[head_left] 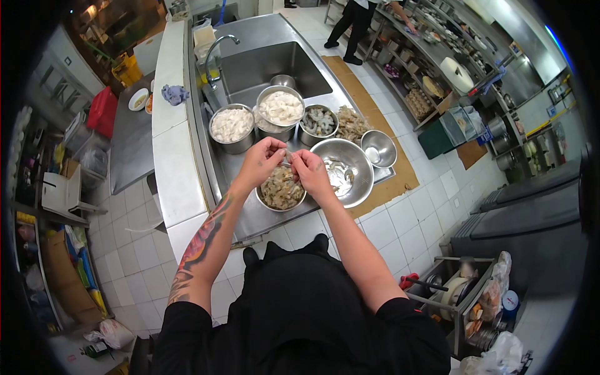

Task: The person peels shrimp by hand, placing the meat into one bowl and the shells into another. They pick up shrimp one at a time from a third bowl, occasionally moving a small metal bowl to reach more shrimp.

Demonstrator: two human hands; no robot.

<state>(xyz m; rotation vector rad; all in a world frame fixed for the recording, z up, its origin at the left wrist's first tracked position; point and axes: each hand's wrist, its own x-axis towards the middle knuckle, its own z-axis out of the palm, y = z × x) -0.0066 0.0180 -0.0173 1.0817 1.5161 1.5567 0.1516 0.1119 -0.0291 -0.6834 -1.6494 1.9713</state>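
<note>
My left hand [262, 161] and my right hand [311, 172] meet in a pinch above a steel bowl of shrimp [281, 189]. Between the fingertips is a small greyish shrimp [288, 154], mostly covered by the fingers. Just right of my right hand sits a wide steel bowl [360, 182] with a few shrimp and some liquid in its bottom. Behind the hands stand a pot of pale, whitish food [232, 125], another such full container [280, 107] resting higher up, and a pot of grey shrimp [319, 120]. A heap of brownish shrimp shells [352, 125] lies beside that pot.
A small steel bowl [379, 149] stands at the counter's right edge. Behind the pots are a sink [269, 69] and a curved faucet [212, 59]. A crumpled blue cloth [175, 94] lies on the white ledge. Another person [354, 28] stands near shelves at the back.
</note>
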